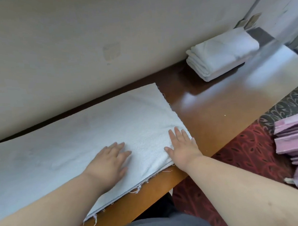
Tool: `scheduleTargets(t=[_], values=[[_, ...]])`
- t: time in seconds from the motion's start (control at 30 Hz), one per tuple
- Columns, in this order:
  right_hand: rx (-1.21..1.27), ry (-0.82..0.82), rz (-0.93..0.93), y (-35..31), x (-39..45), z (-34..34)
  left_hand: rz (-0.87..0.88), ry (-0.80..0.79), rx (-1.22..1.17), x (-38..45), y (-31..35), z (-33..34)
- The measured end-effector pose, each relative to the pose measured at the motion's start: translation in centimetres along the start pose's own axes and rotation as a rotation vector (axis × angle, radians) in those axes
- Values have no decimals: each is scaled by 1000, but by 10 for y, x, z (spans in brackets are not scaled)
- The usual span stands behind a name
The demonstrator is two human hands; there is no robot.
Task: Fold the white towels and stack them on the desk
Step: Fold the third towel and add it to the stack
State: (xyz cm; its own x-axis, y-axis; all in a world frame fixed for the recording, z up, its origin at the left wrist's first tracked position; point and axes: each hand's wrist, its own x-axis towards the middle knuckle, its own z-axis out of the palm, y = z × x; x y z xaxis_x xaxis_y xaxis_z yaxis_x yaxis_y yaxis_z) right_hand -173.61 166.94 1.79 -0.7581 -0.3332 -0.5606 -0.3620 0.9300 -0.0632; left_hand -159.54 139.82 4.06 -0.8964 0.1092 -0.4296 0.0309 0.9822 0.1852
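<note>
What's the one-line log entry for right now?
step: smoothing towel | left hand: flat on towel | right hand: flat on towel's right edge | stack: far right of desk

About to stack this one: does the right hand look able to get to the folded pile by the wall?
Probably yes: the right hand lies flat on the towel, and only bare desk separates it from the folded pile.

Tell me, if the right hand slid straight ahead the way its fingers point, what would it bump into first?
The right hand lies flat on the white towel, fingers pointing toward the wall. Sliding on, it would cross the towel, maybe a strip of bare desk, and likely meet the wall first. Depth is hard to judge.
</note>
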Motion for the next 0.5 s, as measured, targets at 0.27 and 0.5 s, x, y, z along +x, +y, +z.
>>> scheduleTargets(t=[0.27,0.5], values=[[229,94,-166,75,17,-25,-13,-35,16,104,101,-30],[637,-228,172,72,37,-55,-133,-207,-268,146,155,-47]])
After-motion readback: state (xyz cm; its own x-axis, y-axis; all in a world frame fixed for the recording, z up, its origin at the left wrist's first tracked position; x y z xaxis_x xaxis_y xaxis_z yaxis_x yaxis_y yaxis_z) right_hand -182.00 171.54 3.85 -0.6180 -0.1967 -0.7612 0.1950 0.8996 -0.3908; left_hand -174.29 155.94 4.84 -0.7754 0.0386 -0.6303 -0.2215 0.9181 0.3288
